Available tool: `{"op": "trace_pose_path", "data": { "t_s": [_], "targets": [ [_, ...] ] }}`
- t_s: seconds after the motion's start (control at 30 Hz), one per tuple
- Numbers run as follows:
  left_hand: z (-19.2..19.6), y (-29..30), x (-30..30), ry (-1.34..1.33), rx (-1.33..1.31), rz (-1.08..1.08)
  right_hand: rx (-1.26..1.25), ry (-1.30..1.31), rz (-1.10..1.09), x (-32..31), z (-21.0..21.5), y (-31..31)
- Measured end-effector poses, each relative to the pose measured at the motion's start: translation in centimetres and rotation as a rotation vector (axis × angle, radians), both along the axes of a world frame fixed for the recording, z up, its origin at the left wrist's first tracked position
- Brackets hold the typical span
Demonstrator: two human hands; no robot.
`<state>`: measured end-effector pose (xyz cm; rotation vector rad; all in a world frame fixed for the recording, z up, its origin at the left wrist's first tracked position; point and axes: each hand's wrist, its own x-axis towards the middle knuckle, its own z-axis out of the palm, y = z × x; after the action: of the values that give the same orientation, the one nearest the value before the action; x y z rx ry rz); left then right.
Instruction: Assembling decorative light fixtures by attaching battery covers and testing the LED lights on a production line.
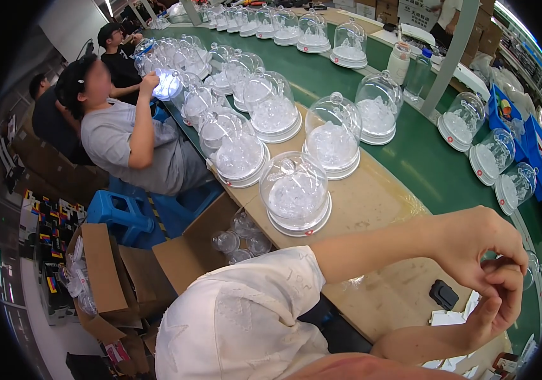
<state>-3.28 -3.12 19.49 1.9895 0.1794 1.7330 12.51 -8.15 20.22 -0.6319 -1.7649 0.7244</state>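
At the right, my left hand (483, 244) is bent down at the wrist with its fingers closed. Just below it, my right hand (499, 307) meets its fingertips, also curled closed. Anything pinched between them is hidden or too small to make out. Behind the hands, a clear dome (530, 269) shows in part. Left of my left forearm, a clear dome on a round white base (296, 196) stands upright on the tan board (372, 202), with clear, crystal-like pieces inside. A black block-shaped object (443, 295) lies on the board near my right hand.
Several similar domes (334, 136) stand along the green table (410, 158). Blue bins (537, 152), a metal post (451, 57) and bottles (418, 75) are beyond. A co-worker (135, 139) sits at the left, touching a lit dome (167, 85). Open cartons (109, 278) sit below.
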Motion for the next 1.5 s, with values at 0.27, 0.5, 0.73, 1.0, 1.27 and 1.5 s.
{"op": "trace_pose_path", "data": {
  "t_s": [0.27,0.5,0.73,1.0,1.27,1.5],
  "targets": [
    [0.2,0.4,0.1,0.006,0.003,0.018,0.019,0.024,-0.046,-0.6,0.5,0.3],
    [0.0,0.3,0.3,0.013,0.001,0.037,0.007,-0.055,0.064,0.6,0.2,0.5],
    [-0.1,0.2,0.2,0.012,0.000,0.031,-0.005,-0.030,0.069,0.2,0.2,0.1],
    [-0.2,0.6,0.5,0.009,0.008,0.024,0.002,-0.035,0.054,0.2,0.3,0.2],
    [0.0,0.5,0.2,0.017,-0.006,0.025,-0.005,-0.030,0.047,0.0,0.5,0.1],
    [0.0,0.5,0.1,0.025,-0.021,0.004,-0.005,-0.033,0.079,0.4,0.3,0.3]
  ]
}}
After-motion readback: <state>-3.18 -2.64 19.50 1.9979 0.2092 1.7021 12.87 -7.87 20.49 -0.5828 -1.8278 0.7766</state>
